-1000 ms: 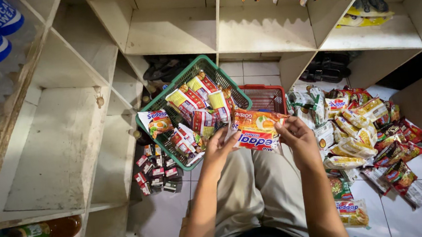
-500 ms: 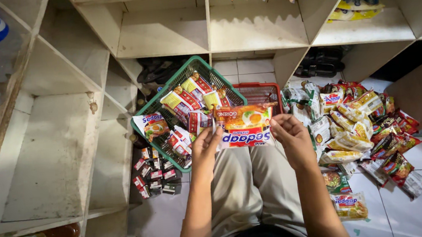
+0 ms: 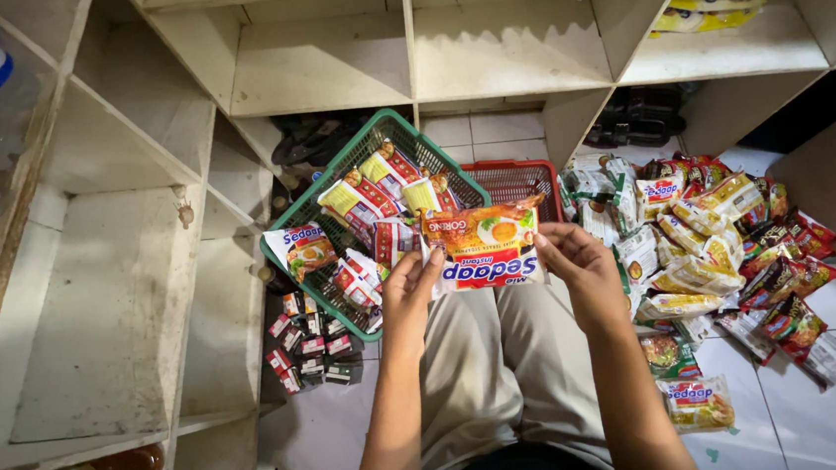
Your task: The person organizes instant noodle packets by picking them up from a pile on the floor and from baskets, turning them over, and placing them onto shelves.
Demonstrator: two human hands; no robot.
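I hold an orange instant-noodle packet (image 3: 485,247) flat out in front of my knees, its long axis running left to right, my left hand (image 3: 408,290) pinching its left edge and my right hand (image 3: 580,267) its right edge, fingers closed on it. The green basket (image 3: 372,159) of packets lies just beyond it to the left, nearer my left hand. The loose pile of packets (image 3: 707,242) on the floor tiles seems nearer my right.

Left hand (image 3: 408,290) and right hand (image 3: 579,264) hold an orange noodle packet (image 3: 484,248) flat.
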